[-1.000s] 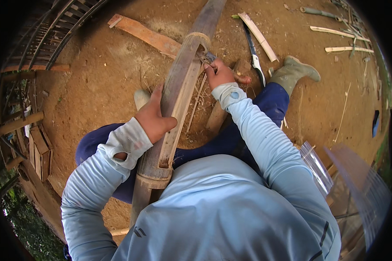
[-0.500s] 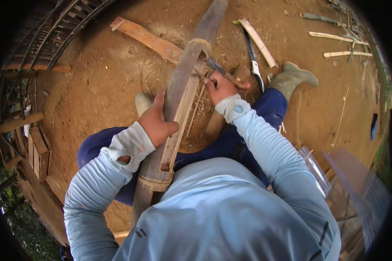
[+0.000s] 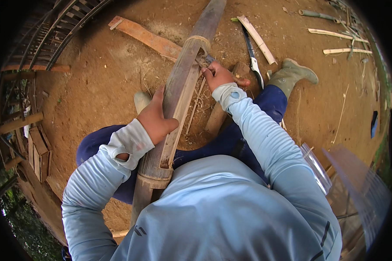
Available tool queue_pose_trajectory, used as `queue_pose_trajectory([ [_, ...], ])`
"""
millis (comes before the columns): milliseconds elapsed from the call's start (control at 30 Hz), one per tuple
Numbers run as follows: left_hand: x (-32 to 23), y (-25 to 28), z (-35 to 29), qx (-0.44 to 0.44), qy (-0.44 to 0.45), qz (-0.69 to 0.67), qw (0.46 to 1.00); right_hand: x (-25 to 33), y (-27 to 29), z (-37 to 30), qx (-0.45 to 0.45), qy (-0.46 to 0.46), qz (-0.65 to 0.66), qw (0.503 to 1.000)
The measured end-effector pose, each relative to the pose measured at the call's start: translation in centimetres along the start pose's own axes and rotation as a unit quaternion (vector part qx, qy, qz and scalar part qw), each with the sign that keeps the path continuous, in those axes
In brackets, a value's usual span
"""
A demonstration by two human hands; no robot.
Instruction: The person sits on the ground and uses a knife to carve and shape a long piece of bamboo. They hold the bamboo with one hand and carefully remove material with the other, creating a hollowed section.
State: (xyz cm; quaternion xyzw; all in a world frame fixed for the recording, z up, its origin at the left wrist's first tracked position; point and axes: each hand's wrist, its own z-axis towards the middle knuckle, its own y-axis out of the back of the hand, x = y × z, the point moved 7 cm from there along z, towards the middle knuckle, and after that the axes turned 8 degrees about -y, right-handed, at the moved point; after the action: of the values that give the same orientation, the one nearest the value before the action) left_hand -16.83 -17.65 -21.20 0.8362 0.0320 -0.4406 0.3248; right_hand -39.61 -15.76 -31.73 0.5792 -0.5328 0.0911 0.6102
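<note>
While left fingers [image 3: 158,99] clasp bamboo [image 3: 184,67] across its slot edge [image 3: 184,104], right fingers [image 3: 208,75] pinch a half-hidden thin piece [image 3: 201,65], open soil [image 3: 87,98] leftward.

We see left hand [image 3: 154,121] gripping slotted bamboo pole [image 3: 181,76], right hand [image 3: 217,76] at slot [image 3: 185,98]'s far end, saw [image 3: 255,66] on dirt floor [image 3: 96,87].

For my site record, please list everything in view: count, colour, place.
Bamboo pole: 1, brown, centre
Plank: 1, orange, upper left
Slim tool: 1, black/white, upper right
Log: 1+, brown, right of pole
Wooden handle: 1, brown, beside log
Strips: several, pale, upper right
Sheets: 2, clear, lower right
Crate: 1, brown, left
Slats: many, dark, upper left
Unclear item: 1, blue, far right
Boots: 2, olive, flanking pole
Clothes: 2, blue, lower centre
Left hand: 1, bare, on pole
Right hand: 1, bare, by pole
</note>
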Motion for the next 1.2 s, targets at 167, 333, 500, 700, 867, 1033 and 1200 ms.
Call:
queue_pose_trajectory([
  [167, 0.5, -0.2, -0.1, -0.013, -0.023, 0.001, 1.0, 0.7, 0.0, -1.9, 0.037, 0.008, 0.009, 0.999],
  [333, -0.2, 0.0, 0.1, 0.003, -0.004, -0.008, 1.0, 0.5, -0.1, -2.4, 0.012, -0.006, -0.017, 1.0],
  [500, 0.3, 0.1, 0.0, -0.011, -0.022, -0.002, 1.0, 0.0, -0.7, -4.2, 0.004, 0.018, 0.048, 0.999],
  [700, 0.1, -0.1, 0.0, -0.007, -0.019, -0.005, 1.0, 0.0, -0.6, -2.3, -0.001, -0.004, 0.009, 1.0],
  [867, 0.8, -0.5, -0.2, -0.012, -0.03, 0.01, 0.999, -0.2, -0.3, -1.1, -0.031, 0.015, 0.022, 0.999],
  [1033, 0.4, -0.1, 0.1, -0.005, -0.014, -0.011, 1.0, -0.4, -0.6, -0.9, -0.009, -0.003, 0.014, 1.0],
  [1200, -0.7, 0.3, 0.0, 0.017, 0.015, 0.002, 1.0, -0.9, 0.0, 1.4, -0.022, -0.004, 0.033, 0.999],
])
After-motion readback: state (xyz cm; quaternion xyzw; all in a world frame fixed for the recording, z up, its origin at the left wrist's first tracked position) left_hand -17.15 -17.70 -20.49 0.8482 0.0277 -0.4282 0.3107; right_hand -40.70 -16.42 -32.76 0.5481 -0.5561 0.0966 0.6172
